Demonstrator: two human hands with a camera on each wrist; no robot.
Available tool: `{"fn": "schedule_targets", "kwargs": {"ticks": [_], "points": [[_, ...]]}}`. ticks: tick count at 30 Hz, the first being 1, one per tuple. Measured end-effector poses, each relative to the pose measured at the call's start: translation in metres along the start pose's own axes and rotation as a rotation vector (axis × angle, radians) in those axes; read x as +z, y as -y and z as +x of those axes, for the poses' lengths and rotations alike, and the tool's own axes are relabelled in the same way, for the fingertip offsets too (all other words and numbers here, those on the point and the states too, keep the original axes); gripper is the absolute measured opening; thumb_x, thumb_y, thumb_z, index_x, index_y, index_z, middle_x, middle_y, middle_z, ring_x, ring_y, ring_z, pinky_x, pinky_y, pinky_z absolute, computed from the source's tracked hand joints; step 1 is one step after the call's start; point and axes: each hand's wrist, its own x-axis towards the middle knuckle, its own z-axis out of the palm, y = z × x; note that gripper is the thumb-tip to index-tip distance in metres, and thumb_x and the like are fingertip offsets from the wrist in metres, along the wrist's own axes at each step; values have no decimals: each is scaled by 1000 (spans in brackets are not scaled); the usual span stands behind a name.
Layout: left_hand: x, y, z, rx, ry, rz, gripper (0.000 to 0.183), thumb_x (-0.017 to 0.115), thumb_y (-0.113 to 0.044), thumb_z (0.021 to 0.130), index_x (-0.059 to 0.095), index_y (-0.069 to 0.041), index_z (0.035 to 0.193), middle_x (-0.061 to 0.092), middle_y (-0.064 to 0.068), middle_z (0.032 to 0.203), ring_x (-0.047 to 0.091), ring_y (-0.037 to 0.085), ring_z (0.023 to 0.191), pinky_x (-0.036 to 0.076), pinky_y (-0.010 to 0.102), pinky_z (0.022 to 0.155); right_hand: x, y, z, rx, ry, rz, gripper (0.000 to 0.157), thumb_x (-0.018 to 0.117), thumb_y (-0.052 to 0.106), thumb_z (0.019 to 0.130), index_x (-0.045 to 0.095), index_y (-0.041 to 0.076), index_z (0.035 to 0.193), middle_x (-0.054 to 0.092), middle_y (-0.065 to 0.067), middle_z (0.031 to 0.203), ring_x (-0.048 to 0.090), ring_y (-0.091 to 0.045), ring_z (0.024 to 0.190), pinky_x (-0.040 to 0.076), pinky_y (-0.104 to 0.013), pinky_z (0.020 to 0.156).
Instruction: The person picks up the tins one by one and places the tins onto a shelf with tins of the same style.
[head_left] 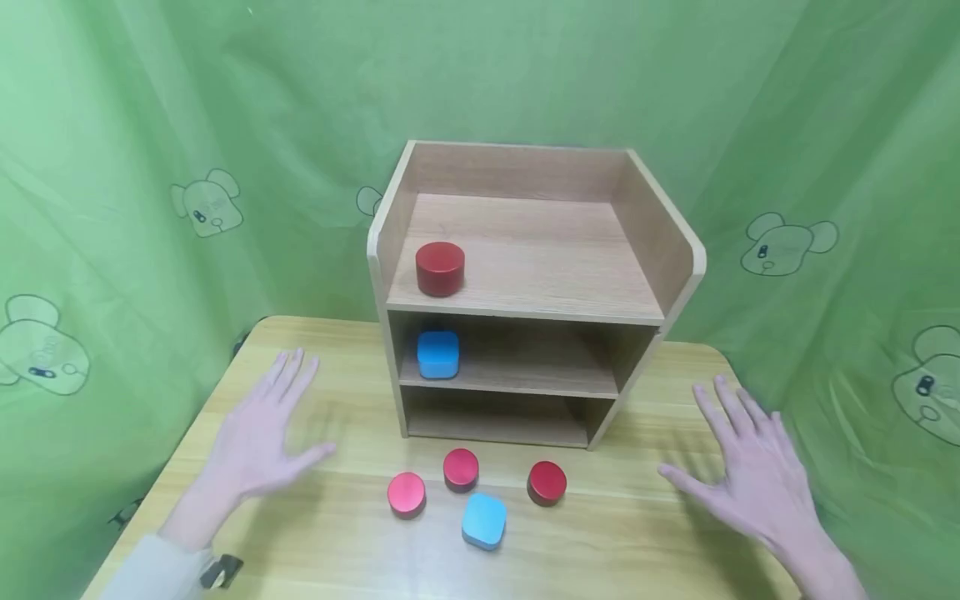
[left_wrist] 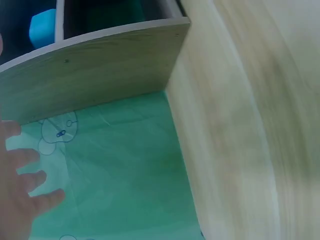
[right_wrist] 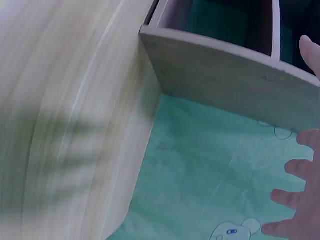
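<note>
Observing left hand [head_left: 255,442] over table [head_left: 322,542], left of wooden shelf unit [head_left: 656,225], with fingers spread and thumb out; likewise right hand [head_left: 759,477], spread, right of shelf unit. On top tier [head_left: 540,258] of shelf unit, toward left front: dark red cylinder [head_left: 440,270]. On middle tier [head_left: 525,358], at left: blue block [head_left: 438,355]. On table before shelf unit: crimson cylinder [head_left: 461,470] closest, pink-red cylinder [head_left: 407,495] to the left, deep red cylinder [head_left: 547,483] to the right, light blue block [head_left: 483,521] farthest out. Behind shelf unit: green curtain [head_left: 525,75].
</note>
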Motion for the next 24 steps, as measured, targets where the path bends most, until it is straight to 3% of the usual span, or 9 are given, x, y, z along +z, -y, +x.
{"fn": "schedule_targets", "kwargs": {"ticks": [2,5,7,13,14,17,20,21,24], "points": [[-3,-2,2,-9,-23,-44,110,76,-61,84,24,-11,168,28,19,173,32,44,158,40,63,124,0,6,0,-3,-11,23,120,86,60,73,25,23,169,22,-11,178,25,-45,160,14,-72,133],[-6,-5,5,-28,-61,-133,105,80,-51,84,28,-12,167,32,18,172,37,45,155,44,69,118,1,14,-1,-19,-33,59,119,89,56,70,29,24,168,33,-13,173,38,-48,151,35,-76,116],[-7,-8,7,-45,-81,-189,102,81,-45,84,30,-13,167,34,18,171,40,45,154,42,70,119,2,20,-2,-30,-48,73,119,90,55,68,31,24,167,39,-13,170,44,-49,144,41,-75,106],[-5,-17,17,-87,-163,-403,93,83,-26,86,36,-16,165,44,19,166,53,49,142,44,69,118,6,35,-4,-69,-76,78,114,92,55,66,41,22,163,53,-15,160,54,-47,133,51,-67,98],[-4,-19,20,-86,-182,-442,92,83,-22,85,37,-16,164,46,19,165,56,49,139,46,68,117,7,37,-4,-76,-81,77,113,92,55,66,43,22,162,55,-16,157,56,-47,132,53,-67,96],[1,-22,29,-49,-262,-551,88,83,-9,83,42,-11,161,50,21,161,62,47,132,52,44,120,11,44,-5,-107,-98,80,111,93,54,64,47,21,160,62,-19,148,61,-45,126,58,-66,88],[9,-25,41,4,-352,-678,83,81,4,81,47,-3,156,54,24,156,63,29,136,50,21,118,16,51,-5,-141,-113,93,108,93,53,64,50,19,157,66,-19,143,63,-43,122,60,-66,83],[11,-26,45,12,-376,-719,80,80,7,81,49,-1,155,56,25,155,63,22,137,48,16,117,18,53,-6,-147,-106,99,107,93,52,64,51,19,157,66,-18,142,64,-42,122,60,-65,85],[16,-33,55,-9,-414,-850,73,76,12,84,50,3,152,59,29,150,61,3,135,52,17,113,25,59,-6,-162,-94,113,104,93,53,65,53,18,155,67,-15,142,64,-39,122,60,-63,88]]}}
